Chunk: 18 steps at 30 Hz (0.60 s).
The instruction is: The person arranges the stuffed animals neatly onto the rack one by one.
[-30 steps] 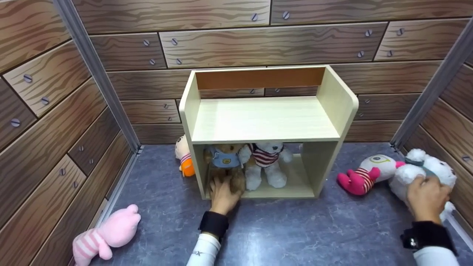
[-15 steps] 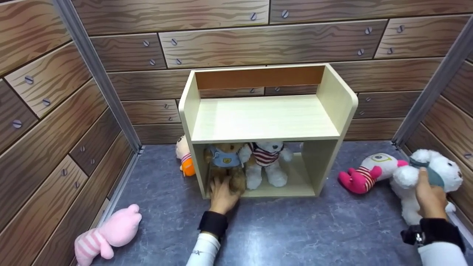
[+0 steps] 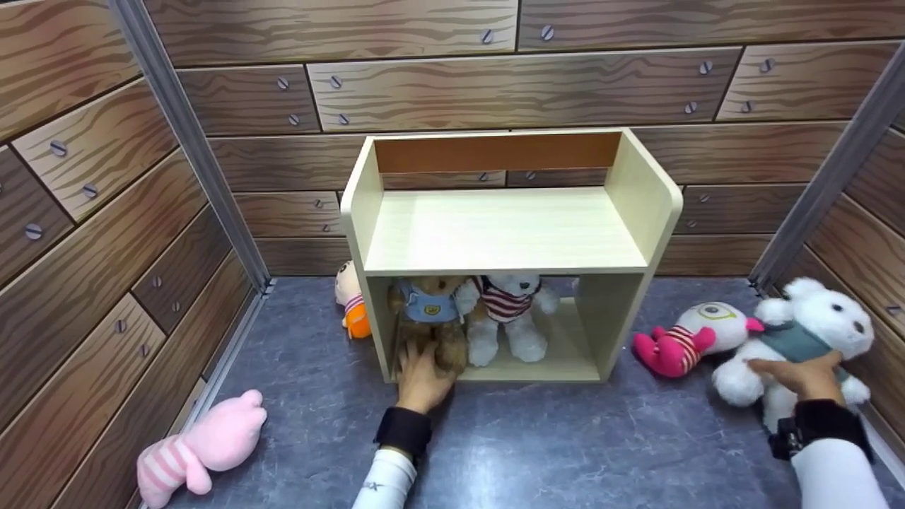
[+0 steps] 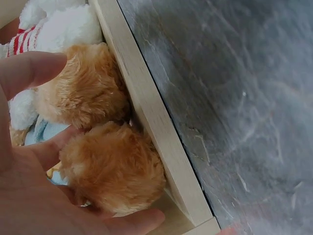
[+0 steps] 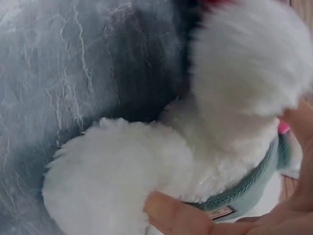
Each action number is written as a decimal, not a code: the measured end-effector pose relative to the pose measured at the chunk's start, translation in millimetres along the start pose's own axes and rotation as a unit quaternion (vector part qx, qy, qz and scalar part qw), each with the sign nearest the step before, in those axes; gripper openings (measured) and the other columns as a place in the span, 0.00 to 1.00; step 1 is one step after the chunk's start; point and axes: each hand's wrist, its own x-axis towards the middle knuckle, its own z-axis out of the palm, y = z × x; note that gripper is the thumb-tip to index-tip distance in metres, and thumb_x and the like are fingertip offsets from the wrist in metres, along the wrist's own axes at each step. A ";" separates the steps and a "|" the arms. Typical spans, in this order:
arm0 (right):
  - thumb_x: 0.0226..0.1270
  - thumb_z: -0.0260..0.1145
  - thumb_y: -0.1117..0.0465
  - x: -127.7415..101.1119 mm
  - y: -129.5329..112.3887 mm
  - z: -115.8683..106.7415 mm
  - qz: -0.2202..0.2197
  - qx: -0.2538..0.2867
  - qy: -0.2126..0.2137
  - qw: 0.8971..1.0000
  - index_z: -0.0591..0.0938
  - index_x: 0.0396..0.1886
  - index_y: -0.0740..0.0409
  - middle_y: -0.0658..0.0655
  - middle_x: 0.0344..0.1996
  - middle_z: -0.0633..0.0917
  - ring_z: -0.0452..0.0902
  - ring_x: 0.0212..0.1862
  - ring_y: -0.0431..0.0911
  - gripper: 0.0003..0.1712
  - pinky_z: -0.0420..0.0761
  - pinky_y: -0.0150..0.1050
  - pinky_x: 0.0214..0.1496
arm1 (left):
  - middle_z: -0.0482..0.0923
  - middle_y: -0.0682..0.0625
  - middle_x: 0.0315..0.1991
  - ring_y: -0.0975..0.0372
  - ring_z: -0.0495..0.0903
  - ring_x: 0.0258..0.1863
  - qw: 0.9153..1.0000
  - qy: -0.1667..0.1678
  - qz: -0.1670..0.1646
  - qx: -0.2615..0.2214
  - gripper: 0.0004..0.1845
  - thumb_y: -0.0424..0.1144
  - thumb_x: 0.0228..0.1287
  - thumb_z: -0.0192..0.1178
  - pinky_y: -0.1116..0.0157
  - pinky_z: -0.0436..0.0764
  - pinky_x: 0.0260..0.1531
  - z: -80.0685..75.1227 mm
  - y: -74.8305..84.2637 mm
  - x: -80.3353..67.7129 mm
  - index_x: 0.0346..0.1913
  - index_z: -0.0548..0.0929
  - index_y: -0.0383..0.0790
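In the head view, my left hand [image 3: 424,378] lies with spread fingers on the legs of a brown teddy bear [image 3: 430,304] in a blue top. The bear sits in the lower compartment of a pale wooden shelf [image 3: 505,226]. Up close in the left wrist view, my thumb [image 4: 36,71] touches one furry foot [image 4: 88,88], and a finger passes between the feet. At the far right, my right hand [image 3: 813,378] holds a white teddy bear [image 3: 820,318] in a green top by its lower body. The right wrist view shows thumb and fingers around its white fur [image 5: 112,171].
Beside the brown bear sits a white bear [image 3: 509,311] in a striped top. A pink-and-white one-eyed toy [image 3: 700,339] lies right of the shelf, a pink plush [image 3: 212,445] at left. An orange-clothed doll [image 3: 353,300] is partly hidden behind the shelf's left side.
My right hand has turned the white bear so its face and green top show, and shifted it slightly left. The pink one-eyed toy moved slightly left. My left hand stays on the brown bear's legs.
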 end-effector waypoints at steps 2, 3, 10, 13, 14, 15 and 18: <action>0.59 0.72 0.45 0.7 -2.3 2.9 -0.006 -0.038 -0.010 0.999 0.08 0.64 0.67 0.90 0.67 0.32 0.36 0.71 0.80 0.82 0.47 0.65 0.74 | 0.56 0.30 0.74 0.34 0.53 0.73 1.000 -0.004 -0.003 0.002 0.34 0.48 0.58 0.71 0.29 0.60 0.61 0.8 -0.7 -0.2 0.65 0.76 0.36; 0.56 0.74 0.45 1.0 -3.6 4.4 -0.010 -0.058 -0.009 0.998 0.07 0.64 0.66 0.90 0.67 0.33 0.38 0.71 0.81 0.83 0.48 0.66 0.74 | 0.55 0.30 0.74 0.34 0.52 0.73 1.000 -0.007 -0.005 0.003 0.34 0.48 0.58 0.71 0.30 0.60 0.62 1.2 -1.0 0.2 0.65 0.76 0.36; 0.57 0.72 0.39 7.3 -10.1 3.6 -0.020 -0.086 -0.041 0.995 0.06 0.62 0.67 0.87 0.67 0.24 0.32 0.70 0.82 0.85 0.44 0.67 0.74 | 0.55 0.30 0.74 0.33 0.52 0.73 1.000 -0.003 0.002 0.008 0.34 0.47 0.57 0.71 0.30 0.61 0.61 3.2 -1.5 1.2 0.65 0.76 0.34; 0.65 0.59 0.33 11.7 -9.2 -5.1 -0.028 -0.062 -0.042 0.997 0.12 0.65 0.74 0.87 0.68 0.25 0.31 0.72 0.80 0.75 0.43 0.66 0.75 | 0.56 0.31 0.74 0.33 0.53 0.73 1.000 0.000 0.007 0.011 0.34 0.47 0.57 0.71 0.30 0.61 0.61 3.8 -1.9 0.9 0.65 0.76 0.35; 0.66 0.55 0.31 12.8 -7.7 -7.9 -0.028 -0.049 -0.043 0.997 0.14 0.66 0.75 0.86 0.68 0.25 0.30 0.72 0.79 0.74 0.43 0.66 0.75 | 0.56 0.31 0.74 0.33 0.53 0.72 1.000 0.001 0.008 0.012 0.34 0.47 0.57 0.71 0.30 0.61 0.61 3.5 -1.9 0.7 0.65 0.76 0.35; 0.67 0.53 0.30 13.8 -6.0 -10.2 -0.031 -0.043 -0.041 0.998 0.16 0.67 0.77 0.86 0.69 0.27 0.31 0.72 0.79 0.72 0.44 0.66 0.75 | 0.56 0.30 0.73 0.33 0.53 0.72 1.000 0.001 0.009 0.012 0.34 0.46 0.57 0.71 0.30 0.61 0.61 3.3 -2.1 0.5 0.65 0.76 0.34; 0.67 0.55 0.32 14.4 -1.1 -13.2 -0.029 -0.039 -0.034 0.998 0.21 0.70 0.78 0.85 0.70 0.33 0.35 0.72 0.79 0.71 0.47 0.66 0.74 | 0.57 0.30 0.73 0.33 0.53 0.72 1.000 0.000 0.007 0.013 0.35 0.45 0.57 0.71 0.29 0.61 0.61 2.2 -2.0 0.5 0.65 0.75 0.34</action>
